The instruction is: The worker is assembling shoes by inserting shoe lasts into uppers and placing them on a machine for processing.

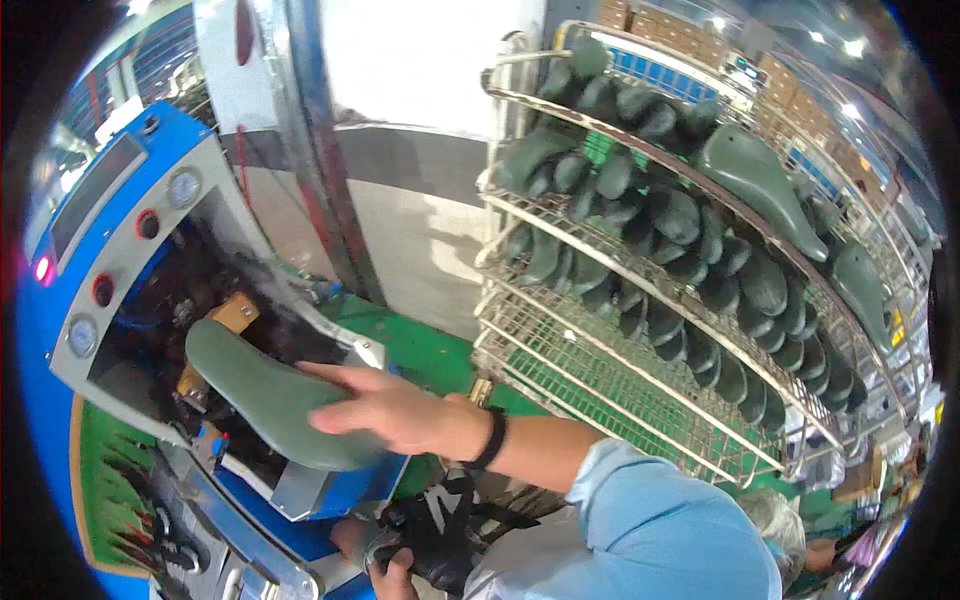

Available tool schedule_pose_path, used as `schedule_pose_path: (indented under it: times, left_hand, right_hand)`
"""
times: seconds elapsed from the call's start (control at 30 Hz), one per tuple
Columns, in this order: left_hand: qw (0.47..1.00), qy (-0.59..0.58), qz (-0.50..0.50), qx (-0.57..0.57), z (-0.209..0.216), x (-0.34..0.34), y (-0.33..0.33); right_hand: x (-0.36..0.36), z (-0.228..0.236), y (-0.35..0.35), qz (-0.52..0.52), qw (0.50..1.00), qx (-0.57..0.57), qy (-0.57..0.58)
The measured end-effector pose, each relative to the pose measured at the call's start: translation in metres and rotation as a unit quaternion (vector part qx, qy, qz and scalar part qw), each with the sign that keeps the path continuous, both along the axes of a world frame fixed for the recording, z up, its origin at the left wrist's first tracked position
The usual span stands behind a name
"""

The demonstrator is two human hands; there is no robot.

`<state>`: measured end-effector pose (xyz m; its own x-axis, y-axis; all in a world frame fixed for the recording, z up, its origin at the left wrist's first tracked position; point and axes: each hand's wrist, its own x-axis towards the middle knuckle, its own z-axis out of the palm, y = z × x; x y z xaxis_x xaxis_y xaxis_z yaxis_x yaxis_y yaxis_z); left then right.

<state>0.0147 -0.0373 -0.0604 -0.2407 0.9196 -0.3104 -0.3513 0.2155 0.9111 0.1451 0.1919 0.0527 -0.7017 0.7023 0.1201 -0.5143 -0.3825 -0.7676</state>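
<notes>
Over on the left stands a blue machine (125, 258) with round gauges (184, 188); before its opening slants a dark-green bicycle saddle (262, 402). The hands are apart: the right hand (390, 408) clasps the saddle's wide end; the left hand (395, 577), lower, is by a black object (440, 548), its grip unclear. Rightward, a wire rack (600, 385) carries dark saddles (672, 215).

No legible text or numbers, gauge faces (184, 188) on the blue machine (125, 257) too small
</notes>
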Motion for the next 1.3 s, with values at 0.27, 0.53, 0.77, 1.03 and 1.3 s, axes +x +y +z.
schedule_pose_path:
  times: [0.27, 0.53, 0.77, 1.03, 1.3]
  left_hand:
    - [0.991, 0.028, -0.069, -0.112, -0.038, -0.003, -0.006]
    - [0.969, 0.216, -0.105, -0.058, 0.014, 0.035, 0.036]
    - [0.988, 0.115, 0.085, 0.062, 0.071, -0.049, -0.026]
    - [0.71, 0.264, 0.617, 0.213, 0.109, -0.205, -0.235]
    - [0.583, 0.471, 0.6, -0.28, -0.011, -0.336, -0.336]
  right_hand:
    - [0.297, -0.083, -0.154, -0.359, 0.905, -0.183, -0.139]
    - [0.469, -0.163, -0.253, -0.472, 0.79, -0.198, 0.337]
    - [0.618, -0.25, -0.262, -0.649, 0.699, -0.294, 0.059]
    - [0.327, -0.136, -0.099, -0.428, 0.842, -0.228, -0.236]
    - [0.099, -0.119, -0.039, -0.198, 0.875, -0.086, -0.433]
